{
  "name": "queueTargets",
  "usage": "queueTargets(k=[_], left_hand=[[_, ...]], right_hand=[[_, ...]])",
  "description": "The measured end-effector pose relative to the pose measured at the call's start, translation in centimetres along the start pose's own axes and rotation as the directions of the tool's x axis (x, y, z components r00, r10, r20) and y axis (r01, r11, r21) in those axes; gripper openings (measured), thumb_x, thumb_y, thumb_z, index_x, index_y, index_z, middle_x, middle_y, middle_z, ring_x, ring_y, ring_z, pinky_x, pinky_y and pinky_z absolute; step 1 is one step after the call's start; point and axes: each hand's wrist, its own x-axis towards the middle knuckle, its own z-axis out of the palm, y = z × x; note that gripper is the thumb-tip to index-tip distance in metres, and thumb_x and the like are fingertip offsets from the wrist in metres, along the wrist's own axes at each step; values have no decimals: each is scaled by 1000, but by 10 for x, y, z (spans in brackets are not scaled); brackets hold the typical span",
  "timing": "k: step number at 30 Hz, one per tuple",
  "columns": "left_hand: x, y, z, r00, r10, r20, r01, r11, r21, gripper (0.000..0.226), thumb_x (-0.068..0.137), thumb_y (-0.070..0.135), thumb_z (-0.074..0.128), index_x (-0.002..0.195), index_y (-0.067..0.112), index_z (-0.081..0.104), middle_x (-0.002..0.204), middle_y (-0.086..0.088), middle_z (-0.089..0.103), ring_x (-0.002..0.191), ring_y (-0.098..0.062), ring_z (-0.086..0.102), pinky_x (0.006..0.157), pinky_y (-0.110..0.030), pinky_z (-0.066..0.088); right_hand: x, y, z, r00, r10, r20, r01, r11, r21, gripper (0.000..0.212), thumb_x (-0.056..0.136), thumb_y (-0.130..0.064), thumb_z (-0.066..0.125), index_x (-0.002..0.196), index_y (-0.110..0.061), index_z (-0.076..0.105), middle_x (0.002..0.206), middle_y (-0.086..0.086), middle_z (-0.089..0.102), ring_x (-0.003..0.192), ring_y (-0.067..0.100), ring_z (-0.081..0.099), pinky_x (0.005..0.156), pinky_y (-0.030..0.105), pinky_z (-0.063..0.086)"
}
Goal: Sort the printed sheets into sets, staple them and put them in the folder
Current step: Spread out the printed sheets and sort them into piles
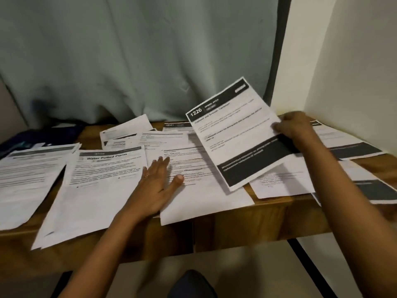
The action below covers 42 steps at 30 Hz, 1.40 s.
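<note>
Across the sheet-littered table (268,220), left hand (158,181) lies flat; right hand (294,127) pinches the raised 1226 sheet (236,134).

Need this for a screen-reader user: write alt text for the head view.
The right hand pinches a printed sheet headed 1226 by its edge, tilted above a wooden table strewn with printed sheets. The left hand rests flat on the sheets, beside one titled Water Potted Plants.

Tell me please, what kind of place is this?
Probably a home desk corner: a wooden table covered with printed sheets, a grey curtain behind, and a plain white wall.
</note>
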Motion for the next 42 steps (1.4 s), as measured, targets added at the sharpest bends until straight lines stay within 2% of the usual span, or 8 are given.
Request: queueTargets(k=[4,7,19,24,28,33,37,42], left_hand=[[-6,-14,-5,997,-77,14,77,997,-30,95,81,82,13,154,23,2,161,4,0,146,-10,-6,113,-29,-11],[-3,-20,-1,998,-60,22,60,998,-22,116,63,95,4,154,23,2,161,2,1,148,-15,-4,117,-34,-9],[8,-8,13,976,-9,216,-50,962,270,128,47,93,-22,153,30,13,161,-1,0,148,-17,-7,116,-40,-16],[13,4,12,962,-50,269,-46,940,339,94,78,80,-4,153,25,14,161,-4,4,149,-19,-2,117,-43,-15],[24,13,11,962,-29,272,-65,941,332,114,62,89,-14,152,25,16,161,-7,8,149,-22,0,115,-42,-15],[62,51,20,952,90,292,-169,951,258,87,80,75,12,153,28,9,162,-1,0,148,-19,-4,116,-40,-12],[99,72,42,947,201,250,-247,954,168,84,81,70,18,153,28,11,161,0,4,148,-17,1,119,-40,-5],[125,64,69,958,190,213,-218,969,116,79,86,69,20,153,27,16,161,2,11,148,-18,3,118,-40,-2]], right_hand=[[-34,9,47,984,118,134,-123,992,33,26,88,-7,61,114,-7,62,117,14,61,106,28,56,78,30,41],[-58,14,75,975,147,167,-159,986,60,31,86,-3,59,117,-10,60,122,15,60,108,28,56,77,29,42],[-99,18,127,991,-102,88,118,973,-197,26,91,0,51,117,2,54,112,19,59,99,30,59,73,30,46],[-100,24,133,978,-185,96,208,895,-396,30,88,-1,56,117,0,53,113,18,56,105,31,51,80,34,42],[-92,26,125,976,-186,110,215,876,-431,30,92,-10,53,122,-4,55,119,16,54,113,32,46,92,40,41],[-46,29,81,981,-191,-26,176,944,-277,32,93,-16,58,123,-6,58,125,15,55,117,31,49,96,40,45],[18,60,44,989,-116,-87,75,924,-375,31,90,-12,59,119,-2,60,123,20,56,115,34,52,93,41,46],[77,114,-3,999,23,-48,-43,872,-488,48,88,-23,66,128,0,51,130,21,53,121,35,48,98,40,42]])
